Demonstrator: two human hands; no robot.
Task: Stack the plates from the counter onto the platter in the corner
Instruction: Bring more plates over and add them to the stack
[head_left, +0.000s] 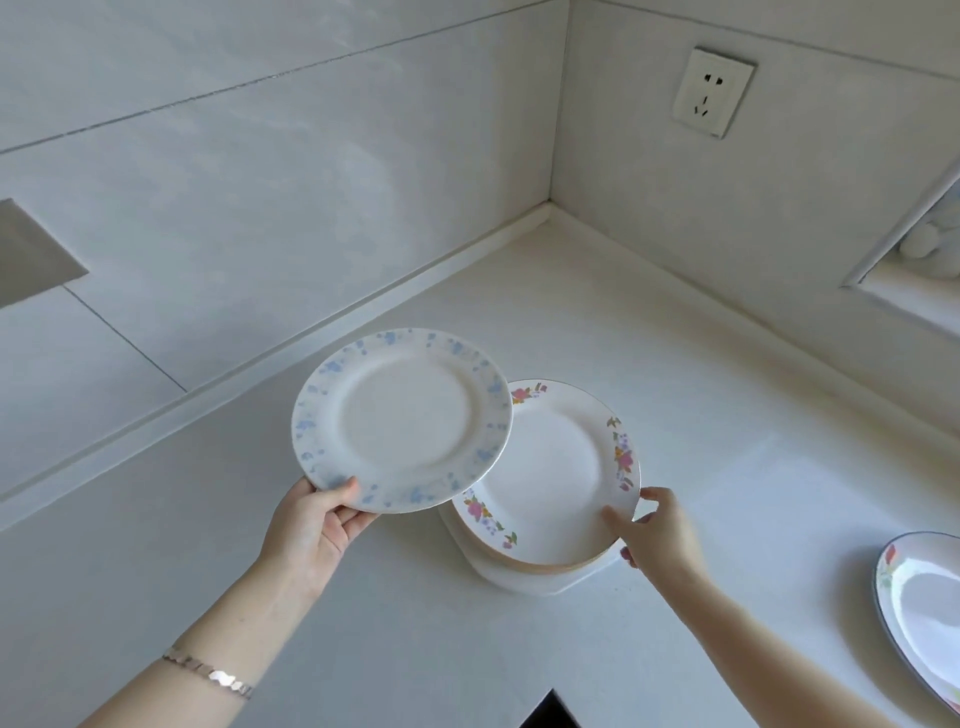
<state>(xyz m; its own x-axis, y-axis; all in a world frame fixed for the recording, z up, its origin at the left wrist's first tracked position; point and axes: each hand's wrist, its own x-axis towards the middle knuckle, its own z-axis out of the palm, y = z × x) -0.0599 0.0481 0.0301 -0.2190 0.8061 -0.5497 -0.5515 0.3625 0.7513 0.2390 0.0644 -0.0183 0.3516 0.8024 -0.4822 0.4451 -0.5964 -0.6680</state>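
- White counter (675, 415) is bounded by two tiled walls meeting at a corner far behind the stack; wide bare surface is left between stack and both walls.
- More bare counter is seen left of and in front of the stack; a dark gap at the counter's near edge is visible at bottom centre.
- Round white plate with blue speckled rim (402, 420) is held clear of the counter, left of and partly overlapping the stack, face up, tilted slightly toward the camera; being round, no long axis is given.
- Left hand (311, 530) is pinched on that plate's near rim, thumb on top, fingers underneath; a silver bracelet (208, 672) is worn on the left wrist.
- Round white plate with pink flower rim and gold edge (556, 478) is lying flat on top of the stack, face up.
- Beneath it, edges of further plates are visible, their count not readable, all seated on the thick white platter (519, 579), whose blunt edge sticks out at front.
- Right hand (657, 530) is set at the floral plate's right rim, fingers spread, thumb touching the top edge; a firm grip cannot be confirmed.
- Oval white dish with blue rim and flower print (919, 608) is lying at the right edge, well apart from the stack, cut off by the frame.
- White wall socket (714, 92) is mounted on the right wall above the counter.
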